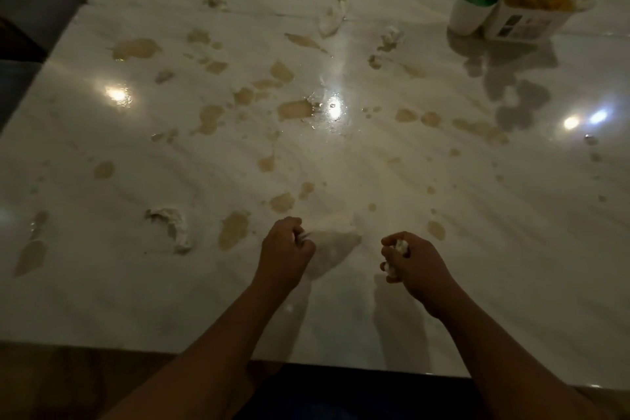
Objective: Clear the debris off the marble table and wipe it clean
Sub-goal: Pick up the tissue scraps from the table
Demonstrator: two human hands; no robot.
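While brown spills still blot the marble table (443,300), the debris step is in hand: left hand (284,250) pinches a tissue (335,242) near the front edge, right hand (414,266) fisted round a wad (401,245). Next comes lifting it, then the scrap (174,225) just left.

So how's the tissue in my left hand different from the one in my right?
The left hand pinches a flat, spread-out tissue by one corner, most of it lying on the table. The right hand is closed around a crumpled tissue wad, mostly hidden. Both are whitish.
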